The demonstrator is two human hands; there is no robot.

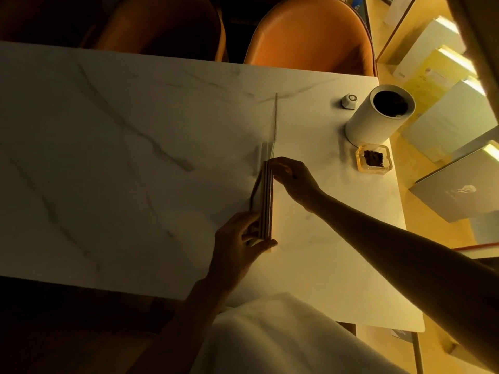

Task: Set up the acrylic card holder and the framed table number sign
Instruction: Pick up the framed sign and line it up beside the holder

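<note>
The framed table number sign (266, 198) stands on edge on the white marble table (108, 157), seen from above as a thin ribbed strip. My left hand (237, 247) grips its near end. My right hand (293, 179) holds its far end from the right side. Just beyond the frame the clear acrylic card holder (273, 128) stands upright, seen edge-on as a thin line running away from me. Its near end touches or nearly touches the frame; I cannot tell which.
A white cylinder (378, 117) with a dark opening stands at the table's right edge. A small white puck (349, 101) lies left of it and a yellow glass ashtray (374, 159) in front. Two orange chairs (310, 36) face the far side. Boxes (442, 112) lie on the floor at right.
</note>
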